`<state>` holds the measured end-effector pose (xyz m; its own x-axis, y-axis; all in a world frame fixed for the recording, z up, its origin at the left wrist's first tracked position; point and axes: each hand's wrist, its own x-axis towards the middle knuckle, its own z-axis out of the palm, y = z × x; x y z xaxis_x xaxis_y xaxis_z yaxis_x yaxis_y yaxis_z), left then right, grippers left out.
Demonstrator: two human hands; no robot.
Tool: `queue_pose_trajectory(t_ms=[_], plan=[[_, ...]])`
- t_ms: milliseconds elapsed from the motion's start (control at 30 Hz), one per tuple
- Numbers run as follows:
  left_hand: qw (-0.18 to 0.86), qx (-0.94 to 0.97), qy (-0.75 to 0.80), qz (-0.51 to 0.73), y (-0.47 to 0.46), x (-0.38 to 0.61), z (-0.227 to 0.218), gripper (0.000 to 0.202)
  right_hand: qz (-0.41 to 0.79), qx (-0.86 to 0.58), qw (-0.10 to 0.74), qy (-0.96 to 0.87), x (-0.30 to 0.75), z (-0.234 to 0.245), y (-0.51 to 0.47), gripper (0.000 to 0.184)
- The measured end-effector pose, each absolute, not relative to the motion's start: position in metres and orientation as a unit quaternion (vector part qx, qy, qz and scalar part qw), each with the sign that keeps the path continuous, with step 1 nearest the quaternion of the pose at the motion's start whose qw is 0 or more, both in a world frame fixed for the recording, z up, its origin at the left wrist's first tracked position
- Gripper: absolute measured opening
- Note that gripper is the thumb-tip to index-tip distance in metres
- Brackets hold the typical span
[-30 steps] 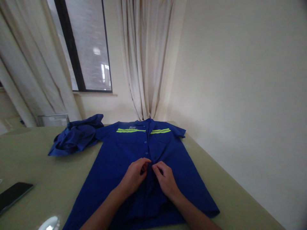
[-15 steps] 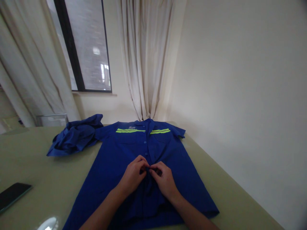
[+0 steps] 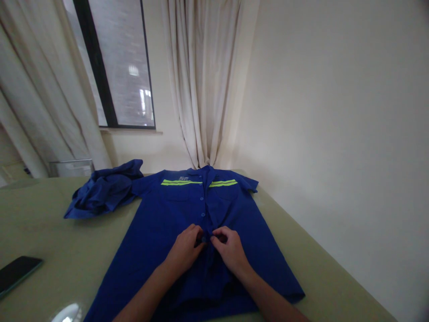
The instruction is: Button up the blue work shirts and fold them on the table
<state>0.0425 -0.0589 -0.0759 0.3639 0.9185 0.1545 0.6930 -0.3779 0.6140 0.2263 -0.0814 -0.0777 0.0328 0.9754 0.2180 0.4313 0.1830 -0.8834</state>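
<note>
A blue short-sleeved work shirt (image 3: 167,223) with yellow-green chest stripes lies face up, its collar at the far end. Down its front runs a row of buttons, and the upper part of the placket lies parted. My left hand (image 3: 186,246) pinches the left placket edge near a button (image 3: 203,239). Close beside it, my right hand (image 3: 230,250) pinches the opposite front edge between thumb and forefinger. A small gap separates the two hands. Cloth and fingers partly hide the exact grip.
A crumpled blue garment (image 3: 103,190) touches the shirt's left sleeve on the greenish table (image 3: 43,232). At the left lie a dark phone (image 3: 18,273) and a shiny white object (image 3: 67,313). The wall (image 3: 335,156) borders the table's right side; curtains (image 3: 204,89) hang behind.
My hands have moved slightly apart at the placket, and a button now shows between them. The left hand sits a little lower. The shirt's lower front has shifted slightly.
</note>
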Motion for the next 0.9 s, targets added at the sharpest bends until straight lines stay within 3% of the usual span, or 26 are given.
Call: queue_pose_trajectory(t_ms=[133,300,667,900], plan=[[0.219,0.807,0.494,0.238,-0.060,0.042,-0.070,0.013,0.296,-0.560,0.453,-0.628,0.226,-0.076,-0.083,0.013],[0.186,0.819,0.466,0.277,-0.063,0.040,-0.062,0.020,0.264,-0.518,0.457,-0.673,0.226,-0.076,-0.085,0.028],[0.235,0.822,0.388,0.344,-0.059,0.035,-0.063,0.031,0.278,-0.488,0.484,-0.671,0.225,-0.078,-0.082,0.014],[0.209,0.819,0.406,0.349,-0.059,0.035,-0.070,0.023,0.260,-0.485,0.466,-0.693,0.227,-0.075,-0.082,0.008]])
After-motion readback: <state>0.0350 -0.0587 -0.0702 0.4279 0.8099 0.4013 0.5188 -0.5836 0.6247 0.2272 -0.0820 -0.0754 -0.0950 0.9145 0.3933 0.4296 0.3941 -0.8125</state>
